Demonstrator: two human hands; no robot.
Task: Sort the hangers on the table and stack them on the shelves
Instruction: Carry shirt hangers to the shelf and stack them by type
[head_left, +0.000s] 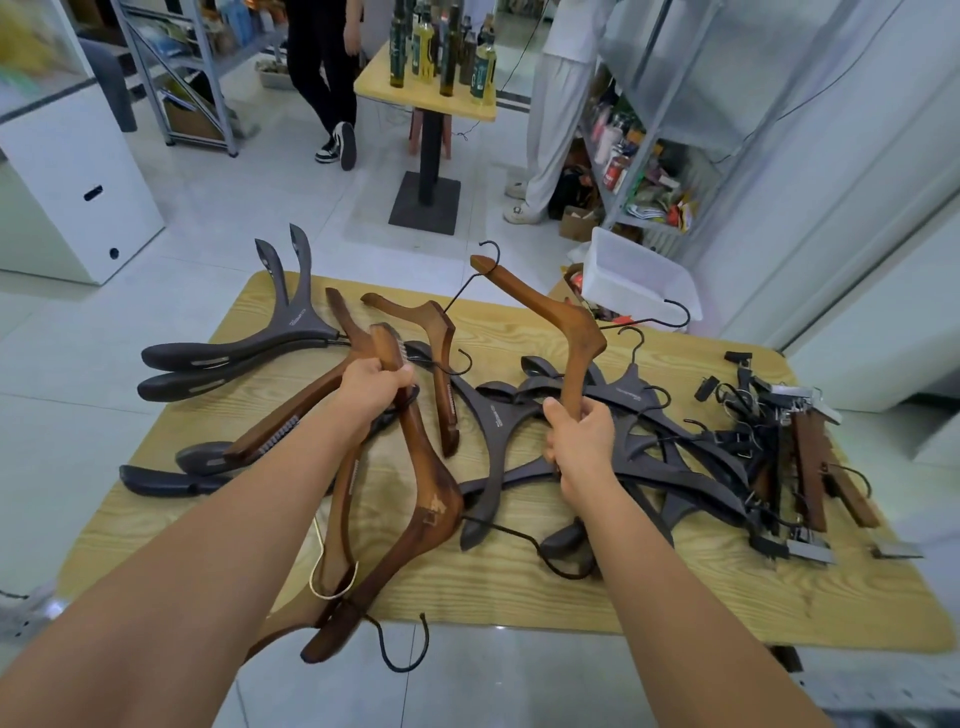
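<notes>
Two bare hands each hold a brown wooden hanger above a light wood tabletop (519, 587) strewn with hangers. The left hand (376, 384) is clenched around one arm of a worn brown hanger (423, 499), whose far arm and black hook dangle past the near table edge. The right hand (579, 434) grasps the end of a second brown hanger (561, 322), held upright with its hook at the top. Below lie a tangled heap of dark grey hangers (498, 415), two more nested at the far left (234, 358), and a pile of clip hangers (800, 457) at the right. The wooden hangers look rigid, fairly light and smooth. An arm near the shoulder bend seems the surest hold. The wire hooks are likely to snag one another when lifted from the heap.
</notes>
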